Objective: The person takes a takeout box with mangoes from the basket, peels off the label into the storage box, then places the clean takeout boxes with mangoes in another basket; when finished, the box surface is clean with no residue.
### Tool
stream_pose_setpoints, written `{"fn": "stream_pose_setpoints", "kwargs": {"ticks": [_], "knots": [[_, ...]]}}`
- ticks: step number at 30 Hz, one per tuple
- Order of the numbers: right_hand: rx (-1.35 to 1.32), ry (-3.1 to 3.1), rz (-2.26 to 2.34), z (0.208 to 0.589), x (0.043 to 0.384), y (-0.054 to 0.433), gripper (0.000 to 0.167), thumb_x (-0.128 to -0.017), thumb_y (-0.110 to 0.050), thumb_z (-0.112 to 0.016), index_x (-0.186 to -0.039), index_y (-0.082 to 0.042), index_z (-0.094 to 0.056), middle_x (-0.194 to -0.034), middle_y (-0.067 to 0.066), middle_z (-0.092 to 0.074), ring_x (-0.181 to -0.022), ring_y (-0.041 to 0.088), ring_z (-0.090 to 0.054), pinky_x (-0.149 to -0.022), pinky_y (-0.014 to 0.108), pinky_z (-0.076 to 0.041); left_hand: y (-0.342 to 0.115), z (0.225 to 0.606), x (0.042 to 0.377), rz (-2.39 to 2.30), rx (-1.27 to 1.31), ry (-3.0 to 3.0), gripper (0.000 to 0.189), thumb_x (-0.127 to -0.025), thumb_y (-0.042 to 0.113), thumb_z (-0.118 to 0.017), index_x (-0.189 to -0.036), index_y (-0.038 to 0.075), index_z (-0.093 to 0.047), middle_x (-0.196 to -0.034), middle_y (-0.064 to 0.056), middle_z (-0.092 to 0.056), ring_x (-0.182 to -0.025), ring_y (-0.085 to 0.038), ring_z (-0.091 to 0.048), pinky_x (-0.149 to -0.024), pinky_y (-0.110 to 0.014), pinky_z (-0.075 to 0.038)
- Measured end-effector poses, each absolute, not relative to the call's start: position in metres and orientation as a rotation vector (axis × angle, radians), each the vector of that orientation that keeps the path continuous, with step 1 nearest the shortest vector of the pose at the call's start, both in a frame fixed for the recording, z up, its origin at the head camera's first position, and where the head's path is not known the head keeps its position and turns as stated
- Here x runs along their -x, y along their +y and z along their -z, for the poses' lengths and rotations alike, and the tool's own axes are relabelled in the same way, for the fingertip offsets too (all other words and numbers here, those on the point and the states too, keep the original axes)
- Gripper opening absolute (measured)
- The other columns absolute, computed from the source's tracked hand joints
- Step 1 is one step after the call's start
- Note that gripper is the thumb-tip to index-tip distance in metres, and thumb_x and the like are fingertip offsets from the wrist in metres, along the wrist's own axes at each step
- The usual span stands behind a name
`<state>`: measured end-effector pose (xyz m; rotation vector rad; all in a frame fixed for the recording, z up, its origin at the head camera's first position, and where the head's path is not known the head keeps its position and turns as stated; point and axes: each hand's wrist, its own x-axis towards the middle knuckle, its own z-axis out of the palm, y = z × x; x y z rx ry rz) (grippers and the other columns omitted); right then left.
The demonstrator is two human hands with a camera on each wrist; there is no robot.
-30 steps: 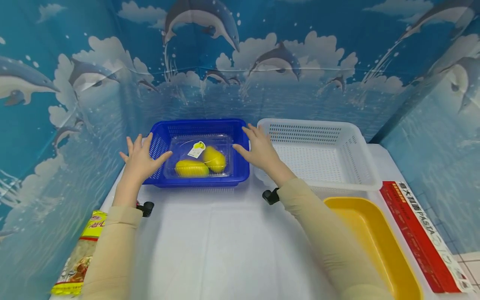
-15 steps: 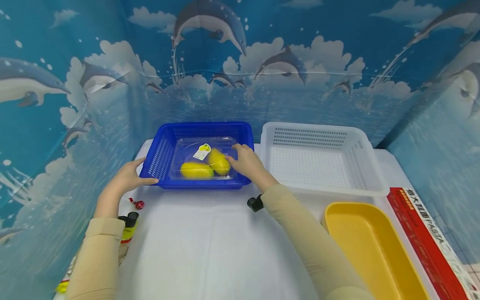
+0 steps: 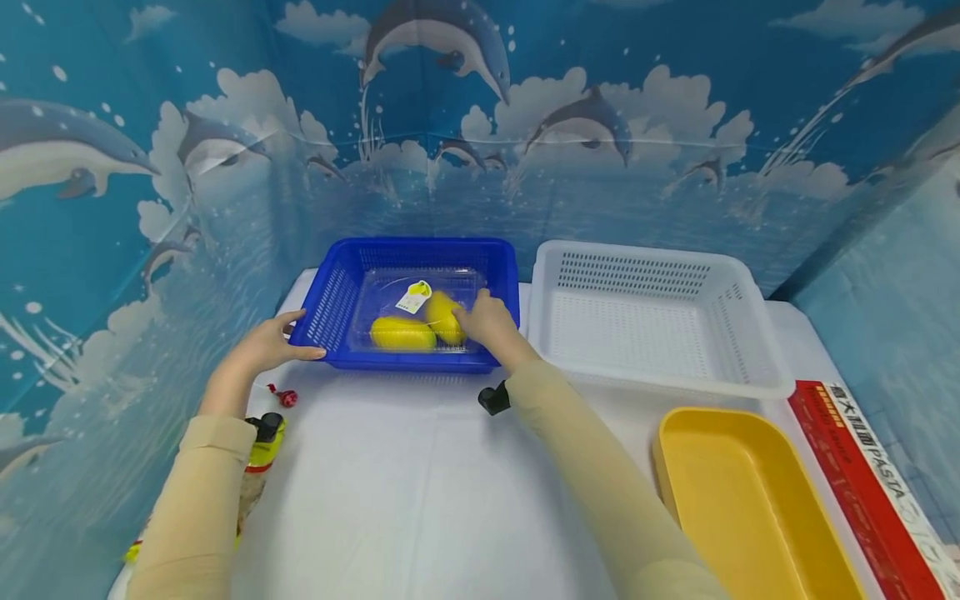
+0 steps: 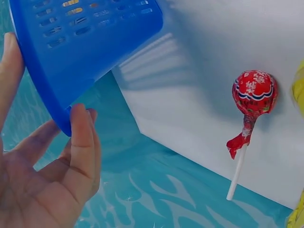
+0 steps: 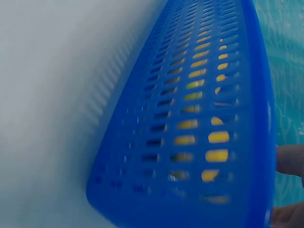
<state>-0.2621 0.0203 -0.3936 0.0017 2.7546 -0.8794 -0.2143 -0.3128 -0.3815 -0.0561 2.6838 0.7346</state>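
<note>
A blue plastic basket stands at the back, left of centre. Inside it is a clear plastic box holding two yellow, mango-like fruits and a white tag. My left hand grips the front left corner of the basket rim; the left wrist view has its fingers curled at that corner. My right hand reaches over the basket's right front side, thumb and fingers at the box's right end. Whether they grip the box is hidden. In the right wrist view, parts of its fingers show beyond the rim.
A white basket stands right of the blue one. In front of it lie a yellow tray and a red PASTA box. A red lollipop and a yellow food packet lie by my left arm. Dolphin-print curtains enclose the table.
Both hands have lowered from above the basket. My left hand has come onto its front left corner, and my right hand has moved inside, to the clear box's right end.
</note>
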Motion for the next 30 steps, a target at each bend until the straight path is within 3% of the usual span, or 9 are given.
{"fn": "stream_pose_setpoints", "kwargs": {"ticks": [7,15,19,22,25,30], "knots": [[-0.177,2.663,1.008,0.399,0.264,0.017,0.078,-0.102,-0.035,-0.052,-0.155,0.005,-0.013,-0.149,0.027,-0.042,-0.132,0.037,-0.051,-0.109,0.050,-0.044,-0.312,0.387,0.213,-0.764,0.085,2.673,0.105,-0.086,0.054,-0.070,-0.158,0.005,-0.012,-0.148,-0.037,-0.030,-0.133,-0.054,-0.034,-0.105,-0.068,-0.037],[-0.104,2.753,1.145,0.389,0.264,0.025,0.073,-0.098,-0.034,-0.061,-0.151,0.005,-0.030,-0.145,0.025,-0.049,-0.122,0.037,-0.059,-0.100,0.046,-0.052,-0.315,0.394,0.211,-0.807,0.085,2.673,0.100,-0.089,0.048,-0.069,-0.158,0.006,-0.010,-0.147,-0.037,-0.032,-0.131,-0.053,-0.037,-0.104,-0.066,-0.039],[-0.059,2.721,1.261,0.373,0.261,0.038,0.071,-0.097,-0.036,-0.061,-0.150,0.003,-0.033,-0.120,0.024,-0.067,-0.097,0.033,-0.071,-0.098,0.044,-0.054,-0.314,0.394,0.212,-0.809,0.091,2.667,0.099,-0.090,0.047,-0.069,-0.158,0.006,-0.010,-0.147,-0.038,-0.031,-0.130,-0.054,-0.037,-0.103,-0.066,-0.039],[-0.045,2.629,1.365,0.357,0.257,0.055,0.075,-0.098,-0.039,-0.060,-0.153,0.001,-0.029,-0.113,0.020,-0.070,-0.079,0.029,-0.074,-0.095,0.041,-0.055,-0.313,0.393,0.213,-0.806,0.099,2.666,0.099,-0.090,0.047,-0.069,-0.158,0.006,-0.010,-0.147,-0.038,-0.030,-0.130,-0.054,-0.037,-0.103,-0.067,-0.039],[-0.050,2.551,1.409,0.340,0.249,0.077,0.080,-0.097,-0.043,-0.061,-0.155,-0.002,-0.024,-0.130,0.015,-0.062,-0.081,0.025,-0.074,-0.092,0.040,-0.057,-0.314,0.392,0.214,-0.804,0.097,2.670,0.100,-0.090,0.048,-0.069,-0.158,0.006,-0.009,-0.147,-0.038,-0.030,-0.130,-0.054,-0.036,-0.103,-0.067,-0.039],[-0.039,2.525,1.387,0.324,0.224,0.121,0.083,-0.096,-0.042,-0.061,-0.158,-0.008,-0.018,-0.139,0.017,-0.052,-0.097,0.029,-0.069,-0.079,0.037,-0.061,-0.316,0.389,0.215,-0.793,0.093,2.673,0.101,-0.089,0.049,-0.068,-0.158,0.007,-0.008,-0.147,-0.038,-0.030,-0.130,-0.053,-0.036,-0.103,-0.067,-0.039]]}}
